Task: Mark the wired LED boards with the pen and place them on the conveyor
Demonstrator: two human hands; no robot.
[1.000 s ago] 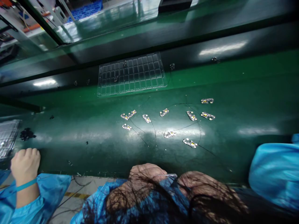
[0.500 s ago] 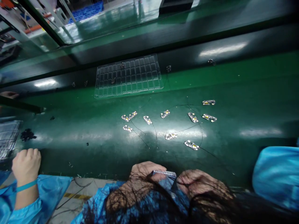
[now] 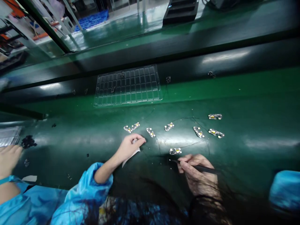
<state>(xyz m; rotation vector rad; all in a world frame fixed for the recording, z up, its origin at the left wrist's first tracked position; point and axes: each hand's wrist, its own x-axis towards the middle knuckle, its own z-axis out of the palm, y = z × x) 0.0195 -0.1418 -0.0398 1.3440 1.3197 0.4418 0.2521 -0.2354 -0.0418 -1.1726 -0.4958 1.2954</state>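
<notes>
My left hand (image 3: 130, 146) is closed low over the green work surface, and a pale thin strip (image 3: 131, 157) sticks out below its fingers. A small light piece shows between the fingertips; what it is I cannot make out. Black tweezers (image 3: 202, 168) lie in my right hand (image 3: 198, 172), their tip pointing left with a tiny white speck at the end. Just above that tip lies a small circuit board (image 3: 175, 151) with a thin wire. Another board (image 3: 150, 132) lies right of my left hand, and a pair of boards (image 3: 127, 128) lies above it.
Several more wired boards (image 3: 198, 132) lie to the right. A clear compartment tray (image 3: 128, 101) stands at the back, by a dark belt (image 3: 187, 70). On the left are a co-worker's hand (image 3: 9, 157) and a heap of black parts (image 3: 28, 141). A blue sleeve (image 3: 284, 190) is at right.
My hands have moved apart and forward from the near edge; the left went left to the boards, the right now shows tweezers. The dotted grey sheet between them is no longer plainly seen.
</notes>
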